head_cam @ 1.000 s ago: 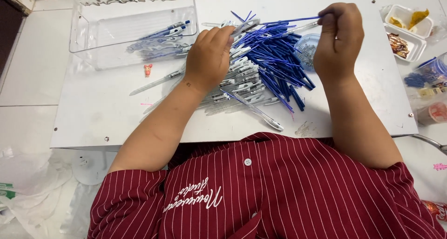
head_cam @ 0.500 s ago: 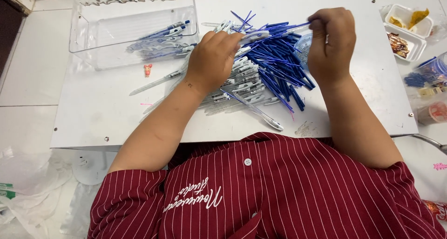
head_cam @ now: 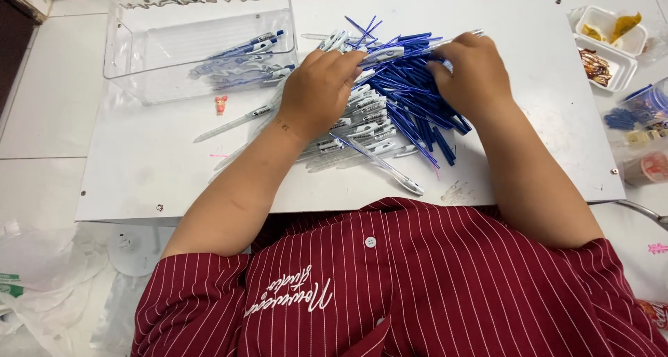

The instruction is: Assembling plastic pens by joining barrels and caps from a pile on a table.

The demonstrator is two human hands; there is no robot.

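Pen parts (head_cam: 390,113) lie heaped at mid-board on the white board (head_cam: 139,183) — clear barrels toward the left of the heap, blue refills (head_cam: 417,99) toward the right. At ten o'clock of the heap stands a clear plastic tray (head_cam: 125,58), holding about a dozen finished pens (head_cam: 243,58); their long axes run roughly from eight o'clock to two o'clock, clip ends toward two. A small pink figurine (head_cam: 220,104) lies just below the tray's near wall, and one stray barrel (head_cam: 233,124) rests beside it, pointing toward two o'clock. Judged by these counts, assembly is in its early part: few pens are in the tray, and most of the heap remains loose. The left hand (head_cam: 316,85) rests on the barrels with fingers closed together on one pen (head_cam: 386,53), whose long axis runs from nine to three o'clock. The right hand (head_cam: 473,72) pinches the same pen's far end — fingers curled shut upon it. At two o'clock, off the board, sit white food containers (head_cam: 612,47).
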